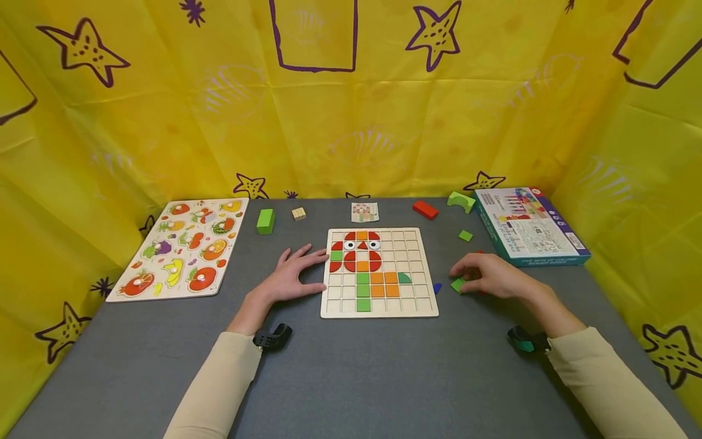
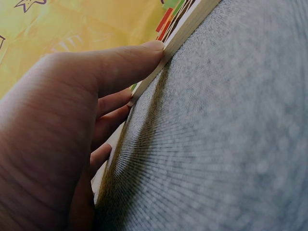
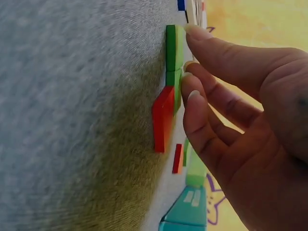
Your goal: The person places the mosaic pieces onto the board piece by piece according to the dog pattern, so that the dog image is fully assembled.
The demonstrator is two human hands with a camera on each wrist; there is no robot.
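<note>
From the head view, the left hand (image 1: 289, 277) lies flat, released, against the puzzle board (image 1: 379, 272). At the right wrist, the right hand (image 3: 231, 120) pinches a green tile (image 3: 172, 48) on the table (image 3: 72, 120): light, stiff, thin, best taken by its edges.

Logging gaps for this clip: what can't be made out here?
- Head view: the red piece by the right hand is mostly hidden under its fingers; its shape is unclear.
- Head view: the card print is too small to read.
- Left wrist view: the left hand fills the frame; the board is cut off by the top edge.
- Right wrist view: whether the fingers have a grip on the green tile or only touch it.
</note>
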